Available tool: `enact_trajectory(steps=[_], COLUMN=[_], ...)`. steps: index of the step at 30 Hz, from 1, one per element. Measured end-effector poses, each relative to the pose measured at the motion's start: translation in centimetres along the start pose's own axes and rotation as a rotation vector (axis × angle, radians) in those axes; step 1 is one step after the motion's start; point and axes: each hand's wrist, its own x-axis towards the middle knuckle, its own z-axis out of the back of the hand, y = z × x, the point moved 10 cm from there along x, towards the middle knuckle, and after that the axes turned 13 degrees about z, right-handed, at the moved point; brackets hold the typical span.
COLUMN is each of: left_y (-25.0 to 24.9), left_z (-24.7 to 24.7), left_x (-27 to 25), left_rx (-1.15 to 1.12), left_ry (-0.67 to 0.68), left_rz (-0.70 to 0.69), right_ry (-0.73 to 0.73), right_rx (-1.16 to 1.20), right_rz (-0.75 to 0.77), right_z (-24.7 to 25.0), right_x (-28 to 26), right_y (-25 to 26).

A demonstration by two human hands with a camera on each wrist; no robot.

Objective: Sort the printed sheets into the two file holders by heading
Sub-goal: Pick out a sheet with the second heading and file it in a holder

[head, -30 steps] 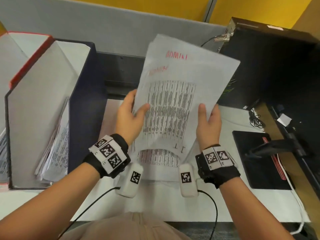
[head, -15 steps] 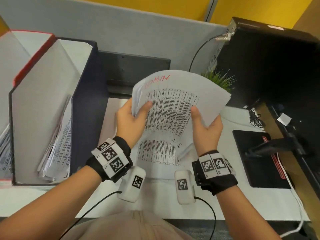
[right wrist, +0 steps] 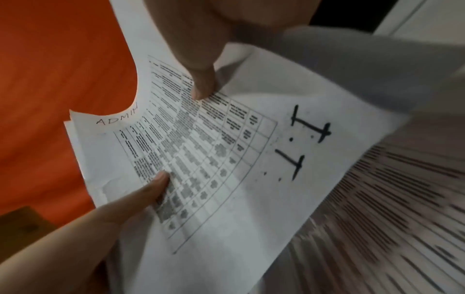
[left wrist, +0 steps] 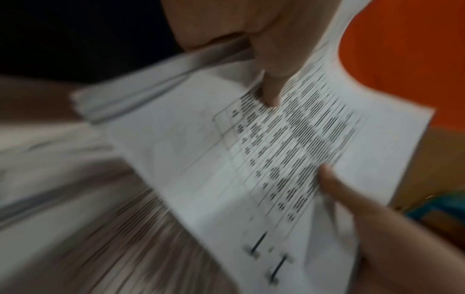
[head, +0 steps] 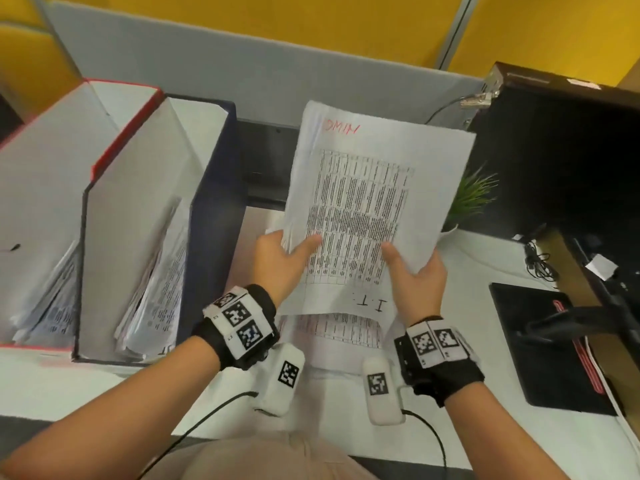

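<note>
I hold a bundle of printed sheets (head: 367, 202) upright above the desk, both hands at its lower part. My left hand (head: 277, 258) grips the left edge with the thumb on the front sheet. My right hand (head: 415, 271) grips the right side the same way. The front sheet (right wrist: 226, 159) carries a table and a black upside-down "I.T" heading near me. A red "ADMIN" heading shows at the top on a sheet behind. More sheets (head: 339, 330) lie flat on the desk beneath. Two file holders stand at the left: a red-edged one (head: 45, 174) and a dark blue one (head: 207, 202), both holding papers.
A grey partition (head: 242, 74) runs along the back. A black box (head: 561, 150) and a small green plant (head: 474, 192) stand at the right. A black pad (head: 540, 341) and cables lie on the white desk (head: 104, 386) at the right.
The bundle, bent forward and low half a second ago, has straightened and risen upright. Both hands keep their grip at its lower edge.
</note>
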Motion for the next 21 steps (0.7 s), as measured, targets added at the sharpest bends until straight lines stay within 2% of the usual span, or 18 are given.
enact_trajectory(steps=[3,5,10,13,17,21], left_y=[-5.1,-7.5,-9.3,-8.7,-6.7,-4.5], left_z=[3.9,7.9,18.5,23.2,26.0,24.8], left_x=[-0.2,-0.3,-0.3,-0.1,0.4,1.7], left_rx=[0.063,0.09,0.255,0.322,0.473,0.587], left_ry=[0.008,-0.04,-0.276,-0.35,-0.379,-0.357], left_rz=[-0.065,-0.071,0.059,0.148,0.291,0.299], right_ry=[0.095,0.151,0.226,0.248,0.312,0.395], right_rx=[0.017,-0.037,-0.245,-0.403,-0.727,-0.849], right_rz=[0.069,0.064,-0.015,-0.086,-0.159,-0.286], right_z=[-0.6,-0.4,1.1,2.6,4.3,4.7], right_x=[1.3,1.4,-0.1,-1.6,-3.2,-4.9], right_y=[1.9,1.6,-3.1,-6.7,-10.3,-13.1])
